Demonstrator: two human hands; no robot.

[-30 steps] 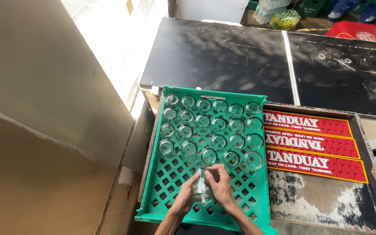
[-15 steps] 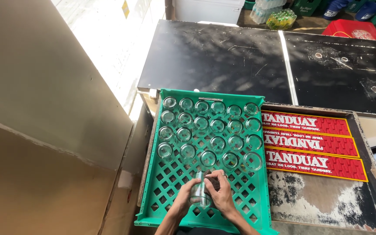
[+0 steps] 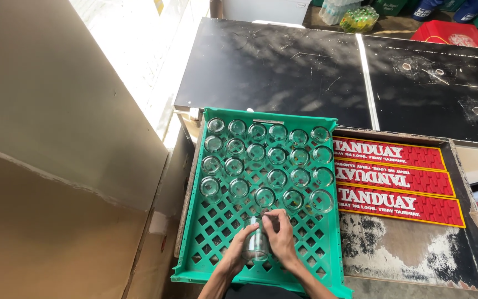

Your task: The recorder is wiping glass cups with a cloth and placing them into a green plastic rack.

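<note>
Partly hidden glass [image 3: 255, 243] (behind fingers [image 3: 275, 221])

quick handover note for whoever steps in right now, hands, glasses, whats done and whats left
Left hand and right hand both grip one small clear drinking glass above the near part of the green plastic lattice tray.
Four rows of similar upturned clear glasses fill the tray's far half.
Done: those rows are placed.
Left: the held glass is not yet set down; the tray's near half is bare.
Red rubber bar mats lie to the right of the tray.
</note>
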